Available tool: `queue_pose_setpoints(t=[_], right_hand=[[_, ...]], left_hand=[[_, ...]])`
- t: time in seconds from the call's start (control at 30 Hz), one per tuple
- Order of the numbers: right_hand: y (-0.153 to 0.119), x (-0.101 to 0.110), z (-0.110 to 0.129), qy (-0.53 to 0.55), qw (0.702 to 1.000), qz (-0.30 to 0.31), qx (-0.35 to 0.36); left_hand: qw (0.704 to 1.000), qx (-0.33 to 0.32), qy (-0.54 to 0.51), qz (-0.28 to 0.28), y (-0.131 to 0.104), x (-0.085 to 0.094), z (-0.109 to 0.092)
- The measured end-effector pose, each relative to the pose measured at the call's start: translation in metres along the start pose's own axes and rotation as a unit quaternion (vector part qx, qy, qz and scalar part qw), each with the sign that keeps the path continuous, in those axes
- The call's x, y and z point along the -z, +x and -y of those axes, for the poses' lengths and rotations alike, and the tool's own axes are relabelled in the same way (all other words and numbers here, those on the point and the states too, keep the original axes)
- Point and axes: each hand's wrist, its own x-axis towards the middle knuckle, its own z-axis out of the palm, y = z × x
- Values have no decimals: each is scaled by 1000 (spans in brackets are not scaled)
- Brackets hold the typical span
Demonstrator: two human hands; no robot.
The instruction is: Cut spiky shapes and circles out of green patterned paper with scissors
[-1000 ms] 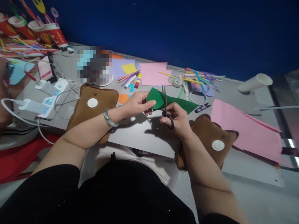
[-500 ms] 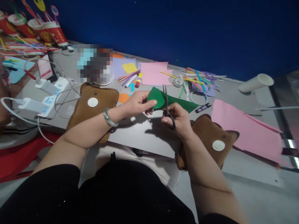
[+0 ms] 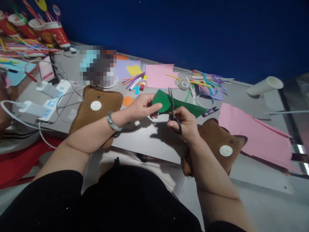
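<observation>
Scissors (image 3: 173,111) point lengthwise forward.
Blades (image 3: 171,98) extend beyond the gripping right hand (image 3: 185,124); left hand (image 3: 145,108) apparently pinches green paper (image 3: 162,100).

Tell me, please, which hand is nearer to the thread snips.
The right hand is nearer: holding the scissors, it is a little left of the thread snips. The left hand, gripping the green paper, is farther left, beyond the scissors.

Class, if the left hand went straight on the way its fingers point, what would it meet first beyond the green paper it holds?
Probably the scissors in the right hand, though depth is unclear.
</observation>
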Motion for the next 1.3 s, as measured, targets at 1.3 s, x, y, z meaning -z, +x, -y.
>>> queue_pose_setpoints(t=[1.3], right_hand=[[5,5,-2,-1,1000,23,-20]], left_hand=[[995,-1,102,8,-2,3,-2]])
